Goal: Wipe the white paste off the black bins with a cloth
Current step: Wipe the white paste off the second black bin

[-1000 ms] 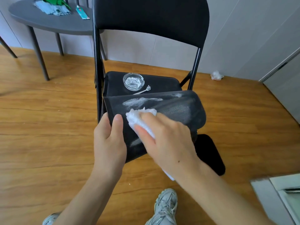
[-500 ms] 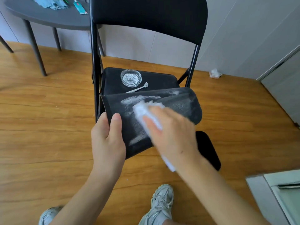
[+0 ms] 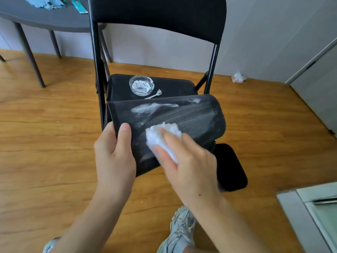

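A black bin [image 3: 197, 117] lies on its side in front of the folding chair, its rim toward me on the left. My left hand [image 3: 114, 154] grips that rim, thumb on the outer wall. A white paste streak [image 3: 149, 108] and fainter smears cross the upper wall. My right hand [image 3: 187, 161] holds a crumpled white cloth [image 3: 160, 137] and presses it on the bin's lower middle. A second black bin [image 3: 230, 167] rests on the floor behind my right hand, mostly hidden.
The black folding chair [image 3: 164, 21] stands ahead; its seat carries a glass dish of white paste [image 3: 141, 84] and a small spoon [image 3: 155, 94]. A grey table [image 3: 45, 17] is at the back left. A crumpled white wad [image 3: 238, 77] lies by the wall. My shoes [image 3: 180, 232] are below.
My right hand and the cloth swept right across the bin, then back down to the lower middle, thinning the paste there. My left hand kept its grip on the rim.
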Tool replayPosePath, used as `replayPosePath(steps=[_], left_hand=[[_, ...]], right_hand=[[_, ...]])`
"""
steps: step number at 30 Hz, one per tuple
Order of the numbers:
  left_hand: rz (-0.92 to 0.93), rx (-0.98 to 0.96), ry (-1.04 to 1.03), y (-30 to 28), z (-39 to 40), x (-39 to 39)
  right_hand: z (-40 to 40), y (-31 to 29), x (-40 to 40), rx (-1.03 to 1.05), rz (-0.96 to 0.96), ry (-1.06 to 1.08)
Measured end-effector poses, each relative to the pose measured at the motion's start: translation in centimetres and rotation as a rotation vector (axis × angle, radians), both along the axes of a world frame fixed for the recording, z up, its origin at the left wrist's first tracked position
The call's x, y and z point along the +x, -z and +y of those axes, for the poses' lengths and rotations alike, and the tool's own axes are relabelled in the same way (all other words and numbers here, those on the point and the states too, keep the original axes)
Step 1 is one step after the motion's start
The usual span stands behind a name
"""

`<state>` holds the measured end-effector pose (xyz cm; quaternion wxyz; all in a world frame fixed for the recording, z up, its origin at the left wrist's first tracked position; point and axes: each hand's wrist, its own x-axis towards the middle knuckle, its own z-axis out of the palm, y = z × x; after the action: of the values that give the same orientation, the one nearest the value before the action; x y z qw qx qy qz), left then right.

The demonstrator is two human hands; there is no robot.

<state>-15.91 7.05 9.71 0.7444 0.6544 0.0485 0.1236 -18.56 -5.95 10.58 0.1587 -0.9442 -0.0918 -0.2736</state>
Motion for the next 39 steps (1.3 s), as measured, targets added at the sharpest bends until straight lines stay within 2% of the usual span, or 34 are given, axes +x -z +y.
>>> replayPosePath(steps=[3,5,6,10,12,14,16,18,20,23,26,28,32,34,37,39], left_hand=[[0.012,0.023,0.011,-0.5,-0.6,0.1],[0.025,0.002,0.029,-0.8,-0.7,0.5],[0.037,-0.033,0.035,-0.7,-0.7,0.7],[0.076,-0.116,0.045,-0.1,0.2,1.2],[0.096,-0.135,0.063,-0.1,0.7,1.2],[0.127,-0.143,0.056,-0.5,0.9,1.3],[0.153,-0.150,0.058,-0.9,0.7,1.3],[0.156,-0.151,0.073,-1.2,0.2,1.4],[0.169,-0.153,0.073,-1.4,0.0,1.6],[0.181,-0.155,0.055,-1.5,0.1,2.1],[0.178,-0.140,0.042,-1.6,0.1,2.1],[0.166,-0.155,0.051,-1.5,0.3,2.0],[0.146,-0.183,0.113,-1.5,1.0,1.9],[0.156,-0.193,0.144,-1.5,1.0,1.9],[0.224,-0.210,0.114,-1.7,0.7,2.2],[0.233,-0.209,0.094,-1.9,0.4,2.3]], right_hand=[[-5.8,0.7,1.6,0.137,-0.026,0.399],[-6.1,1.1,1.7,0.221,-0.027,0.534],[-4.7,1.1,1.5,0.212,-0.045,0.486],[3.1,1.3,-1.3,0.159,-0.022,-0.021],[2.8,1.2,-1.2,0.105,-0.008,-0.095],[-0.4,1.4,0.0,0.120,-0.050,-0.025],[-4.9,1.5,1.7,0.159,-0.094,0.223],[-9.2,1.9,2.9,0.283,-0.011,0.495],[-10.4,2.3,3.6,0.394,0.030,0.571],[-6.2,2.9,2.9,0.353,-0.054,0.448],[0.3,3.2,0.4,0.390,-0.096,0.195],[3.3,3.0,-0.7,0.343,-0.090,0.045],[4.5,2.1,-0.9,0.197,-0.071,-0.075],[3.0,2.0,-0.6,0.108,-0.079,-0.054],[-0.8,0.6,0.8,0.234,-0.029,0.231],[-0.9,0.1,1.2,0.215,0.016,0.289]])
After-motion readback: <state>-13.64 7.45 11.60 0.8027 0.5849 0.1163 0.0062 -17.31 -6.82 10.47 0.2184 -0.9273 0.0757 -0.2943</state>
